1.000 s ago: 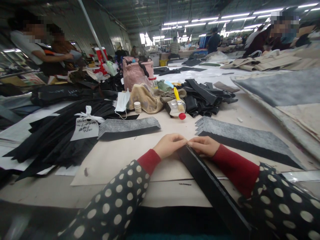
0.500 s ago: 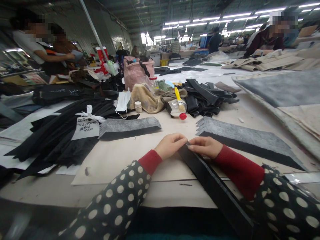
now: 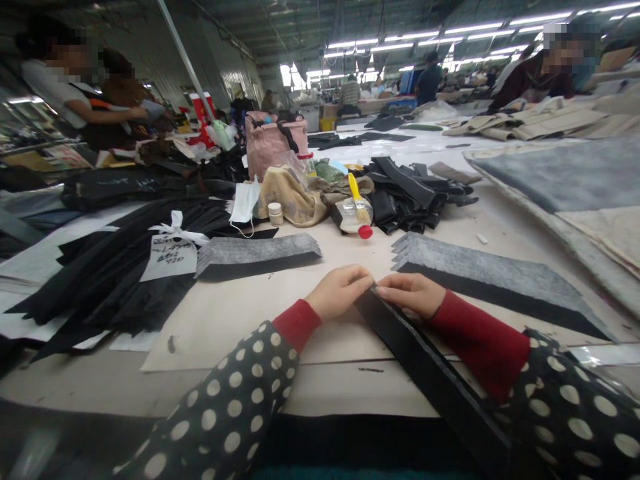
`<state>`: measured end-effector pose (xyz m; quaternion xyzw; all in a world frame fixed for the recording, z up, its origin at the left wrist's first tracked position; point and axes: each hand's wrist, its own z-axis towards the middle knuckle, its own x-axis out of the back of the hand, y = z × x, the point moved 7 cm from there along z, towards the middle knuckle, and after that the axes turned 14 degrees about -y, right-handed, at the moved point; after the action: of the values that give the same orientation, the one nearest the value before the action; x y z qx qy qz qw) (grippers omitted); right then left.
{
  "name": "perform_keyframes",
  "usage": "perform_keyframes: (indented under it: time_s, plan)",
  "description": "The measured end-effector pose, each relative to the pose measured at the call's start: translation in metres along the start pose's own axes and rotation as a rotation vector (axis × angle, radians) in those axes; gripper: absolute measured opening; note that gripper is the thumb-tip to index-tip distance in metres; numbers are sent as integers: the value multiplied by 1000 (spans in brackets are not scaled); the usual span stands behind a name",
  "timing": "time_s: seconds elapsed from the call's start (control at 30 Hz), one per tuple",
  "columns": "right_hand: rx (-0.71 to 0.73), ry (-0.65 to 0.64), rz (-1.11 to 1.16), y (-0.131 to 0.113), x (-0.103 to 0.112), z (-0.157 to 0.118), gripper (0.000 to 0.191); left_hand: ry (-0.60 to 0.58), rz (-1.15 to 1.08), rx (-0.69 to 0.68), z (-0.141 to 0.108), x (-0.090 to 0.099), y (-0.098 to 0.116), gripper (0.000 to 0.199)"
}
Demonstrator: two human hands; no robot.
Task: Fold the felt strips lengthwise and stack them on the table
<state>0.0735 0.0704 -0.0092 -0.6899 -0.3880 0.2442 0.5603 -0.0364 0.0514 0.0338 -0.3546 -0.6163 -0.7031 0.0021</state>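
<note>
A long black strip of material point(image 3: 425, 363) with a thin grey edge runs from my hands down to the lower right. My left hand point(image 3: 343, 291) pinches its far end between thumb and fingers. Right beside it, my right hand point(image 3: 413, 293) grips the same end along the grey edge. Beyond my hands lie two fanned stacks of grey-faced black strips, the left stack point(image 3: 260, 253) and the longer right stack point(image 3: 490, 280). Pale paper sheeting point(image 3: 225, 333) covers the table under my hands.
At left lies a bundle of black strips point(image 3: 110, 267) with a handwritten tag point(image 3: 169, 258). Farther back are a face mask point(image 3: 244, 200), a small jar point(image 3: 275, 214), a yellow-handled brush point(image 3: 356, 193), a pink bag point(image 3: 276, 143) and black pieces point(image 3: 410, 190). Other people work around the tables.
My left hand and forearm have shifted very slightly left. Both hands keep their pinch on the end of the strip, which lies almost as before.
</note>
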Motion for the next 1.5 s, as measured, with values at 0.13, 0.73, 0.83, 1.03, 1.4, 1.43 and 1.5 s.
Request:
perform_keyframes:
  time_s: [0.13,0.73,0.83,1.03,1.4,1.43,1.5]
  plan:
    - [77,41,-155,-9,0,-3,38,-15,-69,-6,1,-2,-4,21]
    - [147,186,-221,-21,5,-6,40,12,-467,53,2,2,-18,41]
    - [190,211,-190,-23,10,-8,40,45,-625,106,0,8,-24,54]
    - [276,293,-342,-34,12,-16,33,46,-610,74,-4,14,-18,45]
    - [390,381,-635,-54,11,-27,26,84,-614,56,-5,18,-18,22]
    - [399,387,-646,-55,11,-27,25,90,-624,66,-6,18,-19,21]
    - [413,397,-664,-56,10,-28,25,103,-616,83,-7,20,-20,21]
